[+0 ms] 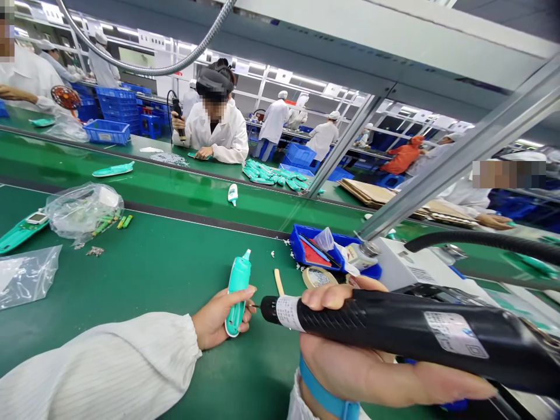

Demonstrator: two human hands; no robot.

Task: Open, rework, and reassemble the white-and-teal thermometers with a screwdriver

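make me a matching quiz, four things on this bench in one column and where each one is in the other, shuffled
1 teal device
2 black screwdriver
3 blue tray
4 bulging clear bag

a at the left of the green mat
b in the right hand
c in the left hand
d just behind the tape roll

Pairs: 1-c, 2-b, 3-d, 4-a
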